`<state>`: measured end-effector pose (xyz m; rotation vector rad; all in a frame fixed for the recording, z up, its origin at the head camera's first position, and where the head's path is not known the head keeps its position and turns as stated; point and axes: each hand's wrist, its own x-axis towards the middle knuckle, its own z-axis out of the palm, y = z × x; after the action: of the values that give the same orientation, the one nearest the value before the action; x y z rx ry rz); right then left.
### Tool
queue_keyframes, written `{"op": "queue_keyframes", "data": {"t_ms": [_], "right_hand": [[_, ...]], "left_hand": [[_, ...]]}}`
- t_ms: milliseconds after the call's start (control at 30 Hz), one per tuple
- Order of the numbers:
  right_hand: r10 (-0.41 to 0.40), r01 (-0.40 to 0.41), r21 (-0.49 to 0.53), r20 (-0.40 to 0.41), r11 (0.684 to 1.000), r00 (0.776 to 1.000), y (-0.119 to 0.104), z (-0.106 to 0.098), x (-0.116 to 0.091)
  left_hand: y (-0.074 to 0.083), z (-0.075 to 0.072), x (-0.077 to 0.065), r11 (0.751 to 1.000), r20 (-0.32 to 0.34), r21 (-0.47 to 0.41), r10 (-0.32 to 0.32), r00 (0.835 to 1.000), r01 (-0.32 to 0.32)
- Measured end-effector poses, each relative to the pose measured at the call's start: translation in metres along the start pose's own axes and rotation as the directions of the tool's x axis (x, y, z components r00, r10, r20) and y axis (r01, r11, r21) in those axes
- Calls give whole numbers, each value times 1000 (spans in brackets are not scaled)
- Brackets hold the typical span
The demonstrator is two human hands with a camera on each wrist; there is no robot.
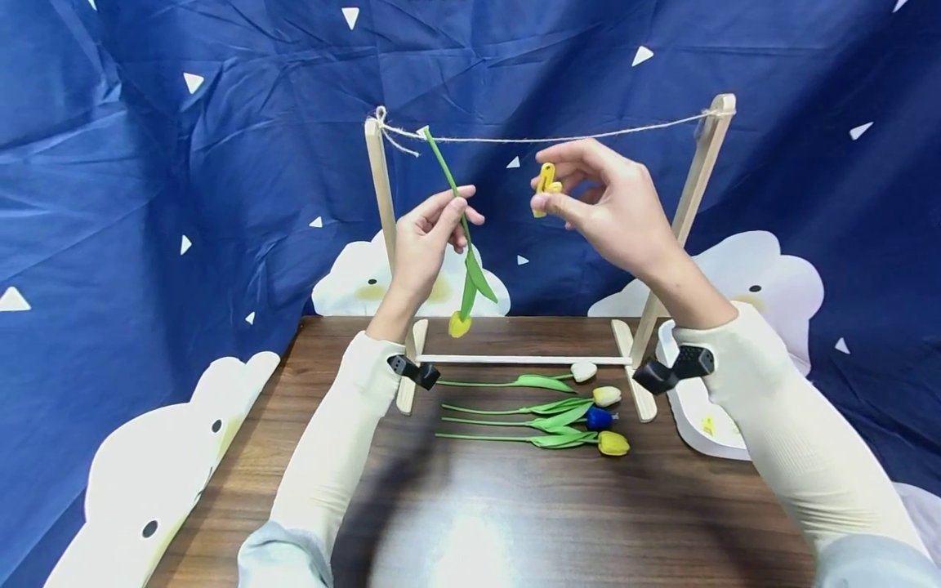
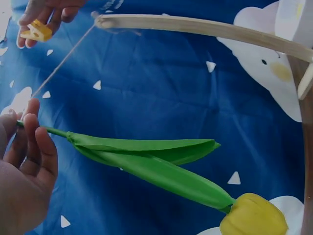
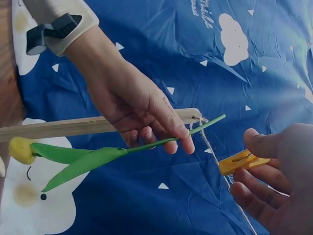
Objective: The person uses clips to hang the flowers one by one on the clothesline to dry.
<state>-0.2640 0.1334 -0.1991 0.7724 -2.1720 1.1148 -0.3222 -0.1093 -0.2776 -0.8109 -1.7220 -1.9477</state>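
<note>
My left hand (image 1: 426, 237) pinches the green stem of a yellow artificial tulip (image 1: 459, 324) between thumb and fingers. The tulip hangs bloom down, and its stem end overlaps the string (image 1: 507, 140) near the left post in the head view. To the right, my right hand (image 1: 610, 200) holds a yellow clothespin (image 1: 545, 189) between thumb and fingertips, a little below the string. In the right wrist view the clothespin (image 3: 242, 161) overlaps the string, and the tulip's stem (image 3: 161, 142) slants up past the left fingers.
The string runs between two wooden posts (image 1: 694, 184) joined by a white bar (image 1: 525, 359) low down. Several tulips, white, blue (image 1: 599, 419) and yellow (image 1: 613, 443), lie on the brown table (image 1: 309, 490). A white tray (image 1: 694, 433) with small yellow pieces stands at the right.
</note>
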Motion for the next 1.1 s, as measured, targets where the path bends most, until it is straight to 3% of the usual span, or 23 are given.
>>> {"op": "queue_keyframes", "data": {"t_ms": [300, 600, 900, 1100], "right_hand": [[49, -52, 208, 21, 977, 999, -14, 12, 38], [103, -102, 300, 12, 948, 995, -28, 31, 75], [229, -192, 467, -24, 863, 973, -35, 54, 107], [275, -237, 471, -14, 850, 961, -35, 65, 117]], "left_hand": [[6, 1, 20, 999, -77, 32, -37, 996, 40], [1, -4, 30, 998, -126, 31, -52, 991, 56], [-2, -8, 34, 997, -153, 20, -65, 986, 69], [0, -9, 36, 997, -163, 22, -75, 984, 79]]}}
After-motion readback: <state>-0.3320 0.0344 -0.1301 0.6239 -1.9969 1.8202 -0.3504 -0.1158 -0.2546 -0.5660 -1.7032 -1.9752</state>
